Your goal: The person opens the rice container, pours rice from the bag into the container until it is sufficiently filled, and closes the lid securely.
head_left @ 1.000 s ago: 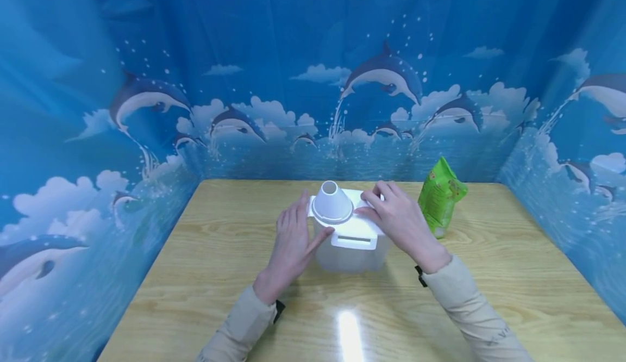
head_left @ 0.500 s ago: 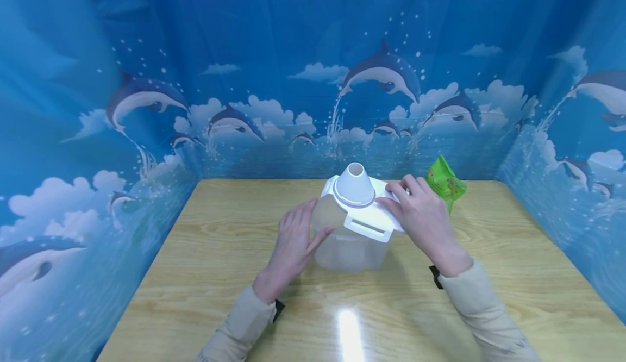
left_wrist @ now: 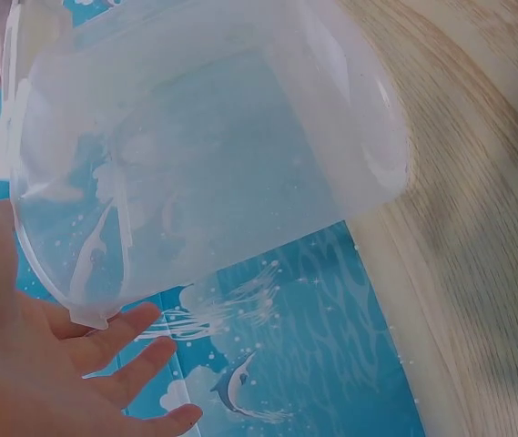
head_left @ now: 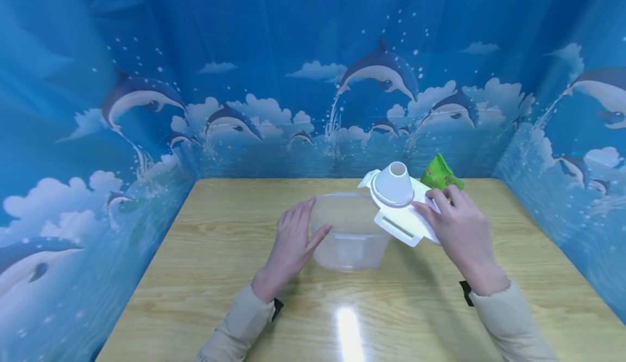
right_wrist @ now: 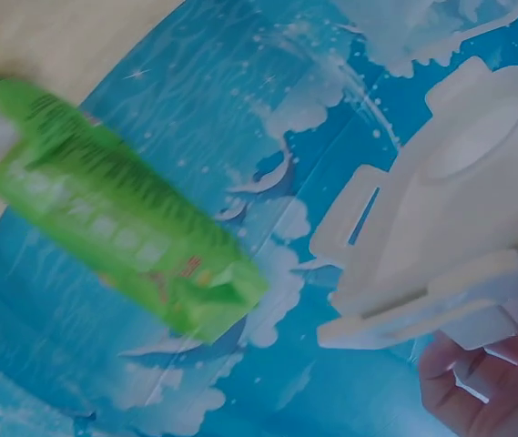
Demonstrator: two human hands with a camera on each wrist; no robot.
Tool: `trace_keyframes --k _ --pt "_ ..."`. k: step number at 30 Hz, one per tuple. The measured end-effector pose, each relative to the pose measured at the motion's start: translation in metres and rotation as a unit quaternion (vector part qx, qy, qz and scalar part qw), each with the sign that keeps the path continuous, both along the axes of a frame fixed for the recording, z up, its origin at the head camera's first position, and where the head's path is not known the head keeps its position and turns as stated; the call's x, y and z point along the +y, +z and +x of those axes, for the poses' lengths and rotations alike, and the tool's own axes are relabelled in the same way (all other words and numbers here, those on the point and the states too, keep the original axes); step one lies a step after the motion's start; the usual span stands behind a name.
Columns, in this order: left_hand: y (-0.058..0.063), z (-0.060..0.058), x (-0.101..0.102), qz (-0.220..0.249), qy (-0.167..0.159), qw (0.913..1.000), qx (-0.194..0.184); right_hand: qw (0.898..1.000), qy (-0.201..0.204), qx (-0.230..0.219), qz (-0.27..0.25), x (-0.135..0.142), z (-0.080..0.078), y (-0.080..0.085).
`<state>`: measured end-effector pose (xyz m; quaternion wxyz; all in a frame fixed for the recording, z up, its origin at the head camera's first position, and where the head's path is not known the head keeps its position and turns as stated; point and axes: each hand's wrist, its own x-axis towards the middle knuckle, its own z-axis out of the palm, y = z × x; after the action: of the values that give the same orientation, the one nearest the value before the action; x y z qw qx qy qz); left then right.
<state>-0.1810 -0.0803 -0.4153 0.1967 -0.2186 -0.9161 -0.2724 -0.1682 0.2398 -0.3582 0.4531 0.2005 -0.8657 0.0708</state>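
In the middle of the table stands a translucent plastic container [head_left: 349, 248], its top uncovered. My left hand [head_left: 292, 242] rests against its left side, fingers straight and thumb apart; the left wrist view shows the fingers [left_wrist: 113, 350] beside the container's rim. My right hand [head_left: 462, 229] pinches the edge of a white lid [head_left: 408, 218] that carries a cone-shaped spout [head_left: 393, 183]. This lid hangs above and to the right of the container, slightly tilted. From the right wrist view I see the lid's underside [right_wrist: 441, 191] and my curled fingers [right_wrist: 477, 382] at its edge.
Behind my right hand is a green printed packet [head_left: 437, 172], mostly hidden in the head view but plain in the right wrist view. The wooden table [head_left: 220, 231] is backed by a blue dolphin-print curtain [head_left: 274, 79].
The lid has come off the container, carried up and to the right in my right hand. My left hand has stayed at the container's left side.
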Motion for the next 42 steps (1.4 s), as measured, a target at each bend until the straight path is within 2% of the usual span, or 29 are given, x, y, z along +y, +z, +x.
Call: trace_keyframes --k 9,14,19,29,38,42 --pt "-0.001 0.0 -0.001 -0.001 0.003 1.0 0.007 0.998 -0.05 0.021 -0.023 0.029 0.018 -0.017" --pt "-0.001 0.0 -0.001 -0.003 0.004 1.0 0.008 0.998 -0.055 0.024 -0.034 0.042 0.023 -0.029" --pt "-0.002 0.0 -0.003 -0.005 0.009 0.9999 0.002 0.998 -0.065 0.023 -0.01 0.049 0.026 -0.039" --pt "-0.001 0.001 -0.003 -0.011 0.006 0.9999 0.004 0.998 -0.056 -0.007 0.036 0.056 0.029 -0.065" --pt "0.0 0.0 0.0 -0.007 0.005 0.9999 0.006 0.998 -0.028 0.004 0.061 0.055 0.023 -0.082" --pt "0.001 0.0 0.001 -0.011 0.007 0.9999 0.006 0.997 -0.031 -0.006 0.071 0.054 0.021 -0.087"
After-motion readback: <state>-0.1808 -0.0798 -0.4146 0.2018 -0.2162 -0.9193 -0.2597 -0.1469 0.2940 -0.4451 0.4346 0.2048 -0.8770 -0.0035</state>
